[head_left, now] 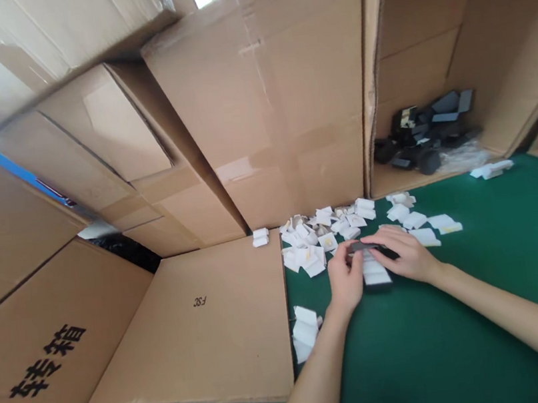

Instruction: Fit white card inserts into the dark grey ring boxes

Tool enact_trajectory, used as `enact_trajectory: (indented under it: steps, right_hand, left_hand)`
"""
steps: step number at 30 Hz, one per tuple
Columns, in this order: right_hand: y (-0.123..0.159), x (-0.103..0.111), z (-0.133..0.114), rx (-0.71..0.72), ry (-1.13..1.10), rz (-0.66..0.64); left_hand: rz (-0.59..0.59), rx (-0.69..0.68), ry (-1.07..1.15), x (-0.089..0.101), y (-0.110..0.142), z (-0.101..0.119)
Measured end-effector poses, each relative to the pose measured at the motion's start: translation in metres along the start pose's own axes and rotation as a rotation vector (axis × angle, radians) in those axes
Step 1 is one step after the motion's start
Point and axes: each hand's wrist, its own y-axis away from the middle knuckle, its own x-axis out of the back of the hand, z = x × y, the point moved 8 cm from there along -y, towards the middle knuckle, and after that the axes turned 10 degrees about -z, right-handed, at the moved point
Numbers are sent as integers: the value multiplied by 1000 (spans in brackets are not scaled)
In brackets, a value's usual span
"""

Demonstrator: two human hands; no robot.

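Both hands meet over the green surface, at a small dark flat piece (361, 246). My left hand (346, 283) is closed on its left end, thumb and fingers pinching it. On the other side, my right hand (405, 254) is closed on the piece with its fingertips along the top edge. A white folded insert (375, 270) with a dark lower edge shows between the hands, just below the dark piece. Whether the two are joined cannot be made out. Close beyond the hands lies a pile of small white folded pieces (307, 236).
A flat cardboard sheet (227, 329) lies left on the green table (453, 349). Tall cartons (279, 105) wall off the back. At right, an open carton (430, 63) holds dark small boxes (425, 131) and clear plastic. More white pieces (305, 331) lie beside my left forearm.
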Motion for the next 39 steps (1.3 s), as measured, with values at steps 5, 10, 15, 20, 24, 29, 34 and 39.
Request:
enact_trajectory:
  steps: [5,10,15,20,24,29,34,39]
  right_hand:
    - [3,-3,0,-165,-76,-62]
    - [5,-11,-4,-343,-188,-153]
    - [16,-18,5,-547,-361,-88]
    - [27,-20,2,-602,-435,-81]
    - [30,-18,-2,-595,-447,-76]
    - [28,-21,-1,-551,-428,-118]
    - [25,-22,-4,-530,-402,-143]
    - [25,-26,-4,-542,-417,-152]
  left_hand:
    - [42,-11,-105,4,7,9]
    - [72,-3,-172,7,10,8]
    - [83,19,-184,9,10,4]
    - [-38,12,-192,2,18,5]
    - [-54,2,-221,0,24,5]
    - [-51,8,-250,0,22,3]
    - [-52,-3,-270,2,24,7]
    - [-55,5,-292,3,24,5]
